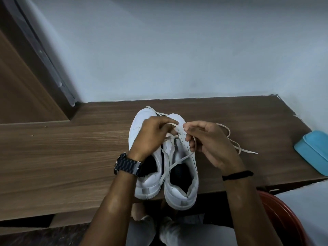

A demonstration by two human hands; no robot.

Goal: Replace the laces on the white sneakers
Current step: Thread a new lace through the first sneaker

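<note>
Two white sneakers stand side by side on a wooden table, toes pointing away from me. The left sneaker is partly covered by my left hand, whose curled fingers pinch a white lace over the right sneaker's eyelets. The right sneaker has its heel over the table's front edge. My right hand pinches another stretch of the same lace at the eyelets. A loose lace end trails over the table to the right, and another strand crosses the shoe's opening.
A light blue flat case lies at the table's right edge. A red round stool or basin sits at the lower right. A wooden door stands at the left, a pale wall behind. My knees show below the table.
</note>
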